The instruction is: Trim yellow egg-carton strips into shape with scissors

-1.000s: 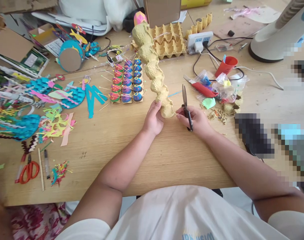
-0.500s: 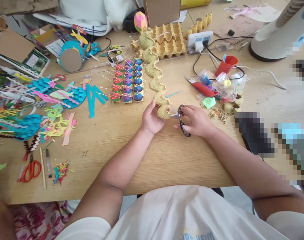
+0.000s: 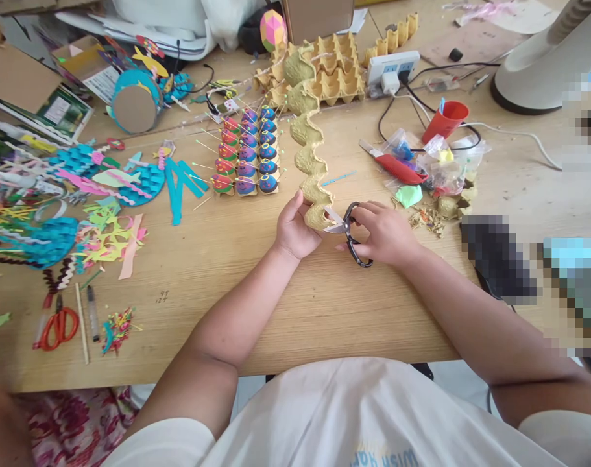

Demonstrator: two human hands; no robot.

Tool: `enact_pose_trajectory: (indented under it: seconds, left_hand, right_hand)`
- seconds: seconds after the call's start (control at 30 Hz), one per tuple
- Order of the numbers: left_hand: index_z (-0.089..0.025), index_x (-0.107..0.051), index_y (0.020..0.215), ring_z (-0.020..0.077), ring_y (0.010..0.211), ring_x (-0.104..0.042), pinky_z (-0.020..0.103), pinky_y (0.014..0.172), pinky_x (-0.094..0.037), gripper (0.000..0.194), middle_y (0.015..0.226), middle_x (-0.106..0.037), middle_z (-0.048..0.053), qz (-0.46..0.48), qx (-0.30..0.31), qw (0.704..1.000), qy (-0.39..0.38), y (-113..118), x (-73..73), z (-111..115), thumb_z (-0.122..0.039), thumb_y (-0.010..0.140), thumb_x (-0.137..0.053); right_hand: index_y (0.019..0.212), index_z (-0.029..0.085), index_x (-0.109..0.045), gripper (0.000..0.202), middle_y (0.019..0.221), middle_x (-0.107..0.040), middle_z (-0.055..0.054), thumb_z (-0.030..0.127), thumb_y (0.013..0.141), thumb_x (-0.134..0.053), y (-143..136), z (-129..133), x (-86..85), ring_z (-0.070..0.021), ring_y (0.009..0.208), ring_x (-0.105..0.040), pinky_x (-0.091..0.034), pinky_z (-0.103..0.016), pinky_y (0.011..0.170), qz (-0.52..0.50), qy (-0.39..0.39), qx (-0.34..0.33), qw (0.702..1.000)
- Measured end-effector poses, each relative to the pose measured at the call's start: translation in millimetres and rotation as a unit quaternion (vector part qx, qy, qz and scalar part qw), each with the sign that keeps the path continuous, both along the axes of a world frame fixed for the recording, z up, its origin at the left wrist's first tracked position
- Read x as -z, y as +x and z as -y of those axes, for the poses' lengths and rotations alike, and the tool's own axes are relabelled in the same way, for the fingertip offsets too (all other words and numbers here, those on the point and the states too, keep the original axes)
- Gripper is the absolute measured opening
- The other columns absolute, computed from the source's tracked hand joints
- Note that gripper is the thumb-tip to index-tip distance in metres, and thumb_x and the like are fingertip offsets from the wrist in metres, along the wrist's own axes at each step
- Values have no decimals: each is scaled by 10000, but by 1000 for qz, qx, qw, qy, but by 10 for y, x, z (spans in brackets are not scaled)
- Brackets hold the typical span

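Note:
A long strip of egg carton, yellowish and scalloped along its edge, stretches away from me over the table. My left hand grips its near end, thumb on the left side and fingers underneath, partly hidden by the cup. On the right, my right hand has its fingers through the handles of black-handled scissors. The scissor blades are spread apart at the right edge of the nearest cup. Beyond the left hand stand rows of painted egg-carton cups in red, purple and blue with pins sticking out.
Uncut egg cartons lie at the back near a power strip. To the right are a red cup, a red utility knife and carton scraps. Orange scissors and colourful paper crafts cover the left side.
The scissor blades have opened wider at the nearest cup. The strip's far end has swung slightly right and lower in view. Both hands stay nearly in place.

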State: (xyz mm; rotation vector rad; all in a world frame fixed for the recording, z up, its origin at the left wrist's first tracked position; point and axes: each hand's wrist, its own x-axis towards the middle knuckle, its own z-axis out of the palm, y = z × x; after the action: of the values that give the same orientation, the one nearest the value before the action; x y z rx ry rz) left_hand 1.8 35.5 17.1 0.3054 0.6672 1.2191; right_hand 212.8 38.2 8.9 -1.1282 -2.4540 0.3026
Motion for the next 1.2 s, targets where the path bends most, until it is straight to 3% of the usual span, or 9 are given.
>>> enact_pose_trajectory:
  seconds: [0.27, 0.47, 0.67, 0.87, 1.07, 1.2]
  left_hand:
    - [-210, -746, 936, 127, 633, -726, 247, 628, -588, 457, 782, -778, 6, 12, 12, 1000, -15, 15, -56, 10, -474, 1123, -423]
    - [-208, -757, 950, 128, 649, -724, 235, 614, -564, 497, 809, -781, 10, -4, 19, 1000, -10, -1, -34, 8, -458, 1139, -371]
    - [-226, -771, 1051, 164, 813, -780, 258, 710, -598, 406, 873, -787, 14, -27, 7, 999, -24, -19, -10, 3, -462, 1120, -448]
    - [-217, -762, 1016, 127, 707, -758, 216, 636, -585, 422, 845, -802, 4, -16, 0, 1000, -4, -10, -6, -6, -445, 1123, -423]
    - [-232, -769, 1059, 169, 924, -816, 233, 758, -615, 396, 922, -825, 23, -29, -20, 999, -24, 3, -20, -17, -454, 1115, -445]
    - [-247, -773, 1122, 180, 944, -817, 259, 787, -623, 369, 935, -827, 21, -28, -29, 999, -22, 2, -16, -24, -475, 1097, -484]
  right_hand:
    - [983, 195, -688, 620, 892, -732, -116, 802, 911, -583, -8, 2, -14, -293, 881, -662, -400, -371, 729, -6, -5, -1, 1000]
    - [932, 206, -669, 531, 845, -713, -100, 735, 905, -628, -1, -6, -21, -276, 833, -637, -383, -365, 718, -14, 0, -1, 1000]
    - [885, 208, -654, 513, 816, -704, -97, 719, 915, -614, 7, -23, -43, -258, 787, -608, -348, -356, 699, -21, 15, -6, 1000]
    - [884, 208, -661, 484, 821, -713, -98, 690, 906, -622, 25, -39, -42, -258, 787, -613, -335, -355, 693, -7, 21, 3, 1000]
    - [889, 211, -678, 417, 838, -732, -100, 624, 911, -630, 46, -46, -50, -270, 816, -636, -349, -361, 704, 18, 27, 23, 999]
    - [889, 212, -684, 409, 833, -736, -102, 619, 901, -647, 44, -44, -62, -280, 828, -645, -355, -362, 701, 21, 31, 28, 999]
